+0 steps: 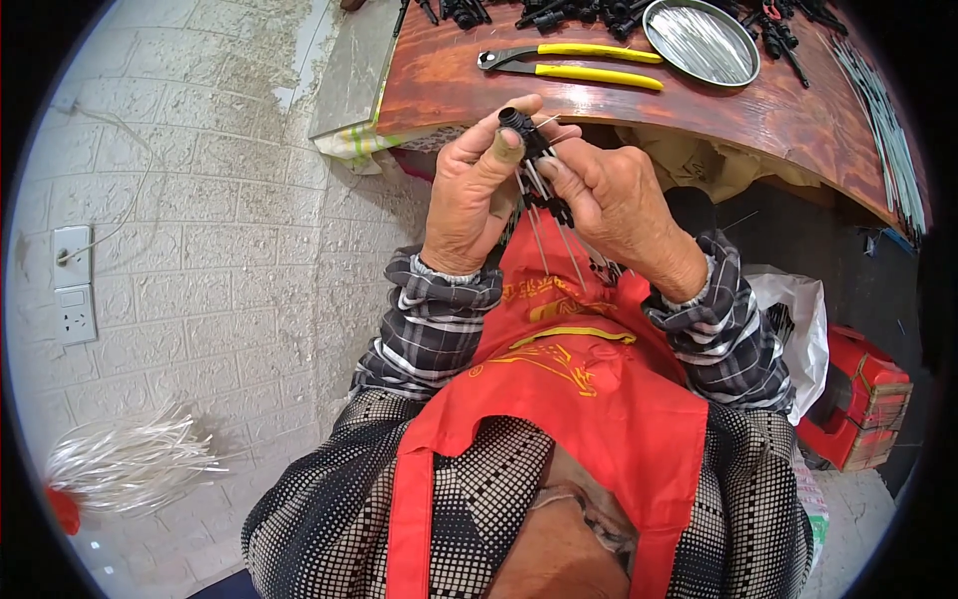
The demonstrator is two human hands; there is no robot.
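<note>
**Two hands on one black cluster, centre of frame**

Nearest: one red apron (pixel 639 439). Beyond it, upper centre, I have the black cluster (pixel 519 122) between two hands. Left hand (pixel 467 190): thumb and fingers closed narrow around its top. Right hand (pixel 624 195): narrow pinch at its side; I cannot tell on which piece. Several pale strands (pixel 536 180) trail below; overlap spoils a count.

Technique, my judgement: steady the body with the left, work one strand at a time with the right, keep ends from crossing.

Farther, top of frame, on one table (pixel 439 90): one pair of yellow-handled pliers (pixel 594 49); one round tray (pixel 726 82) of strips (pixel 699 42), uncountable; many black parts (pixel 589 12) at the edge. Upper right: one sheaf of grey-green rods (pixel 883 130).
</note>
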